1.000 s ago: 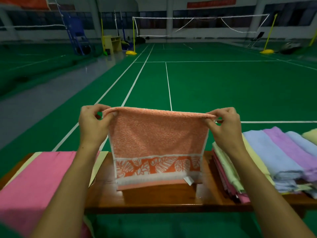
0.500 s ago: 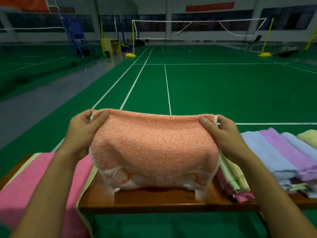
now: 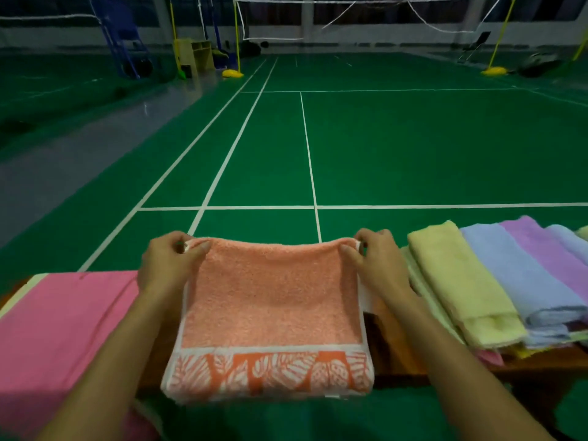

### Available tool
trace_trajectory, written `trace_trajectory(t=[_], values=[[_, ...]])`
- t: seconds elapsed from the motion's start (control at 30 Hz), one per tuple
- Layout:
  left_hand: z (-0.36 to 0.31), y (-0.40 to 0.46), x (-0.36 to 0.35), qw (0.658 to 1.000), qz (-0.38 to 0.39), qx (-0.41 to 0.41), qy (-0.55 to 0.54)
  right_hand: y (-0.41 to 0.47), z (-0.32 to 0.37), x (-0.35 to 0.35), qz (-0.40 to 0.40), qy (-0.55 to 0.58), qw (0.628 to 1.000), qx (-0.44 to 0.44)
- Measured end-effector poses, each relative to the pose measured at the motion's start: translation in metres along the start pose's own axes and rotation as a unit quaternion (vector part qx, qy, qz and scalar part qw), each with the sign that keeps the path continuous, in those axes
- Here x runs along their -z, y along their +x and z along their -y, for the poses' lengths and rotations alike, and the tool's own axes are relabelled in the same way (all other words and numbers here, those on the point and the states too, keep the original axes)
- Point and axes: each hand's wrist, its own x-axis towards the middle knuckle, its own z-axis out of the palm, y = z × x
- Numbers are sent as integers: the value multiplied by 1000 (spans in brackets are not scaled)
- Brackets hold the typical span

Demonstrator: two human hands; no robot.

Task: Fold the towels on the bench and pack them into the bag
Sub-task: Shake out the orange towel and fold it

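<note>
An orange towel [image 3: 270, 300] with a white leaf-pattern border lies folded flat across the wooden bench [image 3: 397, 358], its patterned edge hanging over the near side. My left hand [image 3: 165, 265] pinches its far left corner. My right hand [image 3: 375, 262] pinches its far right corner. A row of folded towels sits at the right: yellow [image 3: 458, 281], blue [image 3: 515, 275] and purple [image 3: 547, 246]. A pink fabric piece with a pale yellow edge [image 3: 60, 329], possibly the bag, covers the bench's left end.
Beyond the bench spreads a green badminton court floor [image 3: 413, 148] with white lines. A net on yellow posts [image 3: 237, 36], a blue umpire chair [image 3: 127, 43] and a yellow cabinet [image 3: 197, 55] stand far back.
The orange towel was held up hanging in the air; now it has been lowered and laid flat on the bench, folded over. Both hands came down with it, still at the far corners.
</note>
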Motion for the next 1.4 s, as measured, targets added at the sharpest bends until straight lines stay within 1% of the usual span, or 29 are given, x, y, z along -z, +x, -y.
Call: trace_trajectory(t=[0.07, 0.13, 0.23, 0.3, 0.37, 0.43, 0.5, 0.6, 0.7, 0.8, 0.87, 0.93, 1.03, 1.13, 1.2, 1.27, 1.33, 1.4], values=[[12, 2, -17, 999, 0, 31, -44, -2, -2, -16, -26, -69, 997, -35], [21, 8, -28, 995, -3, 58, -79, -1, -1, -29, -37, -95, 994, -45], [38, 22, -39, 988, -10, 102, -112, 4, -3, -48, -30, -32, 997, -59], [46, 27, -44, 989, -13, 106, -98, 6, -5, -60, -22, 43, 996, -72], [53, 28, -49, 992, -1, 91, -86, 6, -8, -71, -20, 88, 992, -85], [55, 28, -51, 995, 21, 67, -76, 7, -9, -77, -16, 77, 993, -92], [54, 27, -50, 996, 37, 38, -78, 7, -11, -77, 19, 77, 992, -98], [50, 22, -50, 995, 59, -8, -76, 1, -15, -67, 51, 96, 991, -85], [41, 8, -48, 992, 100, -43, -66, -11, -22, -49, 66, 75, 993, -68], [39, -7, -46, 987, 136, -30, -83, -28, -29, -32, 93, 50, 992, -72], [36, -20, -45, 983, 166, -33, -69, -44, -34, -23, 125, 38, 987, -98], [32, -34, -48, 978, 196, -44, -52, -63, -40, -15, 155, 3, 981, -117], [21, -59, -57, 968, 238, -43, -73, -85, -49, -8, 185, -17, 972, -141], [15, -80, -69, 953, 291, -85, -14, -96, -51, -3, 220, -24, 965, -137], [11, -91, -79, 942, 324, -92, 0, -98, -48, -2, 241, -22, 961, -133], [7, -99, -89, 930, 349, -109, 28, -97, -46, -1, 273, 26, 952, -139], [5, -104, -97, 923, 352, -136, 80, -97, -39, 1, 287, 77, 945, -137], [1, -103, -103, 919, 343, -154, 121, -98, -31, 3, 274, 99, 950, -111]])
